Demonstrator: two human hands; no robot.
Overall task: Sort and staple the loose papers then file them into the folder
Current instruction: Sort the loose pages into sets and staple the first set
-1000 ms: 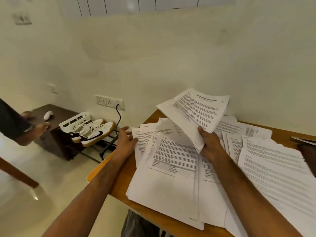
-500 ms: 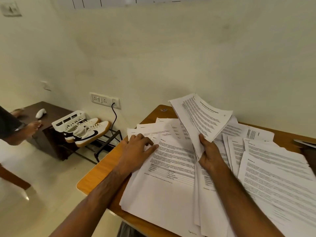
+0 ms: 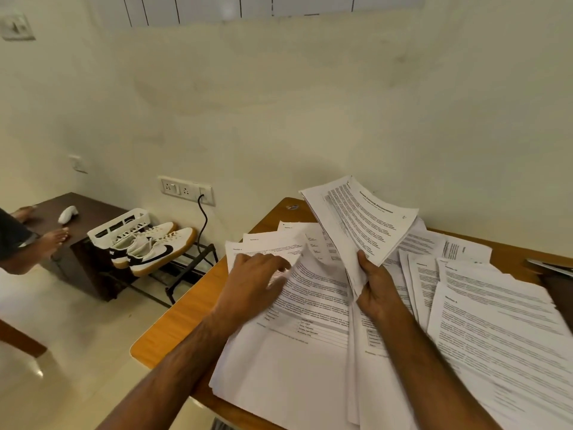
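Several printed white sheets (image 3: pixel 310 361) lie spread and overlapping across the wooden table (image 3: pixel 173 330). My right hand (image 3: pixel 373 288) grips a small stack of papers (image 3: pixel 362 221) by its lower edge and holds it tilted above the pile. My left hand (image 3: pixel 257 280) lies on the loose sheets at the left, fingers curled, and lifts the corner of one sheet (image 3: pixel 305 252). A dark flat thing (image 3: pixel 555 268), perhaps a folder, shows at the right edge. No stapler is in view.
The table stands against a cream wall. To its left a low black rack (image 3: pixel 183 268) bears white sneakers (image 3: pixel 155 248) and a white basket (image 3: pixel 114 226). A black cable (image 3: pixel 201 225) hangs from a wall socket. Another person's arm (image 3: pixel 28 249) rests on a dark cabinet at far left.
My left hand slid from the table's left edge onto the sheets and now lifts a corner. The held stack turned more upright in my right hand. The camera shifted left.
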